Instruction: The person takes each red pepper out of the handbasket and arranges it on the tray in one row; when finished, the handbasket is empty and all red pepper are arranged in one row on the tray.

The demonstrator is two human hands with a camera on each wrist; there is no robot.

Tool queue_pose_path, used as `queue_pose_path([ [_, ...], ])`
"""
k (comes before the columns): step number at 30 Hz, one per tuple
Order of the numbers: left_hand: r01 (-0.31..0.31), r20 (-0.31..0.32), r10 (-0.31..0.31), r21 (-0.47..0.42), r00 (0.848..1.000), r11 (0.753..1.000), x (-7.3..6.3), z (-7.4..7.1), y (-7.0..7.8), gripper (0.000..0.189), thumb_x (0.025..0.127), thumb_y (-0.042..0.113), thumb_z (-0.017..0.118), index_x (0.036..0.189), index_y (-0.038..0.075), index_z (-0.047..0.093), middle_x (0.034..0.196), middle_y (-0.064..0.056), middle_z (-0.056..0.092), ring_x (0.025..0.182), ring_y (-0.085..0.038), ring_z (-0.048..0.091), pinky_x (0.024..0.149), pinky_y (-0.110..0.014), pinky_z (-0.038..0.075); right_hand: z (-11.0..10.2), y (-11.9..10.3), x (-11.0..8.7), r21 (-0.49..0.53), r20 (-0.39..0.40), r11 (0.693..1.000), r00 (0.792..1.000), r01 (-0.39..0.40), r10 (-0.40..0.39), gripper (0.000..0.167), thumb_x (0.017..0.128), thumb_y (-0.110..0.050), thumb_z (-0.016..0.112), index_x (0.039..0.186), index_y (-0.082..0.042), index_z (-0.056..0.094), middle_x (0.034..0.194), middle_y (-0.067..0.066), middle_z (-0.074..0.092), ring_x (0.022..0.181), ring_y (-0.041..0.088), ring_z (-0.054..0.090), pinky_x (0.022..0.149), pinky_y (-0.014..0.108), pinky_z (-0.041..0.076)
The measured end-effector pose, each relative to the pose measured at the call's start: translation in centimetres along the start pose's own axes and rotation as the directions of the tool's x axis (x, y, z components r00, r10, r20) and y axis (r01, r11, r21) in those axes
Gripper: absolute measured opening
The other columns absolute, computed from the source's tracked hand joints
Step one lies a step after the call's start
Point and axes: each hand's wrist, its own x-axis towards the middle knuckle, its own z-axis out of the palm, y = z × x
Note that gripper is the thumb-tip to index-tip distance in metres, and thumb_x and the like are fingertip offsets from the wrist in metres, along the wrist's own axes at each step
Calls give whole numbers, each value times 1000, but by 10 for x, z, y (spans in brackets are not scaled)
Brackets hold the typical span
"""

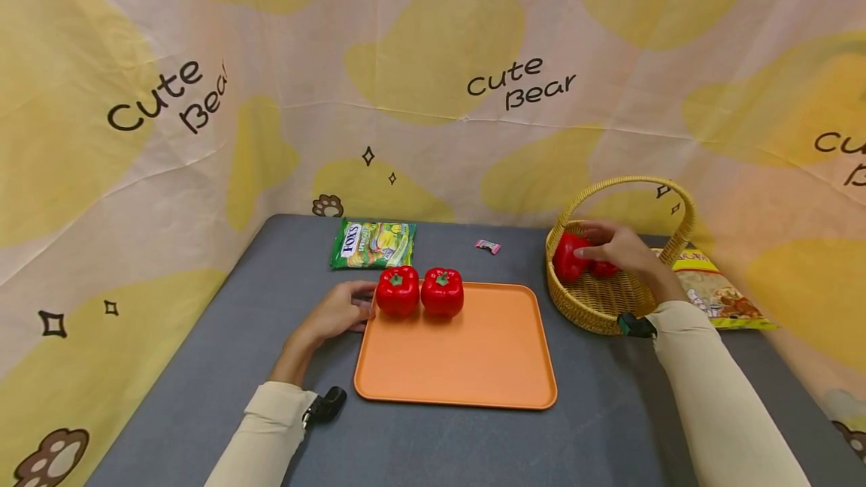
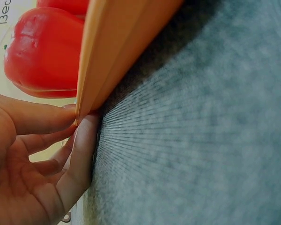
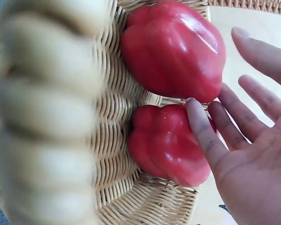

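Observation:
My left hand (image 1: 338,310) pinches the left rim of an orange tray (image 1: 467,359), thumb on top and a finger beneath in the left wrist view. Two red bell peppers (image 1: 398,293) stand side by side at the tray's upper left, green stems up. At the right, my right hand (image 1: 625,250) reaches under the handle of a wicker basket (image 1: 587,318). Two more bell peppers lie in it, one larger in view (image 3: 173,51) and one beside it (image 3: 166,147). The right fingers are spread, with fingertips right at the peppers and not wrapped round either.
Behind the tray lies a green Fox's candy bag (image 1: 374,245). A small pink wrapped candy (image 1: 488,246) is on the grey table (image 1: 433,442) near the back. Right of the basket, partly behind it, lies a yellow food packet (image 1: 720,295). Printed cloth walls (image 1: 419,164) enclose the table.

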Motion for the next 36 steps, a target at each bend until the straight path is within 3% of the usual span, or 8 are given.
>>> queue_pose_path([
  [13,8,-6,-8,13,1000,1000,-1,0,1,52,99,0,60,150,-6,52,143,-28,61,108,-29,73,81,-39,66,1,-1,0,-154,15,988,1000,7,-5,70,96,-20,76,153,8,48,150,34,54,137,48,53,118,62,40],
  [18,5,-6,-5,11,1000,1000,-1,0,1,51,99,0,60,150,-6,53,142,-27,62,108,-28,73,80,-39,67,3,-4,0,-228,12,974,1000,5,-3,66,95,-21,77,149,9,53,140,34,61,123,43,61,106,51,49],
  [27,-1,-1,1,9,1000,1000,0,0,1,51,100,0,59,150,-6,52,143,-27,62,108,-29,73,81,-39,66,4,0,2,-291,-3,956,1000,25,-27,64,91,-24,82,143,8,60,128,29,69,108,36,65,88,34,54],
  [36,4,-4,-4,4,1000,1000,-1,-1,2,52,100,-1,58,151,-6,51,143,-27,61,108,-28,72,81,-39,66,9,-4,-3,-259,20,962,996,89,-87,60,89,-20,85,138,4,61,134,31,64,117,44,64,95,44,57],
])
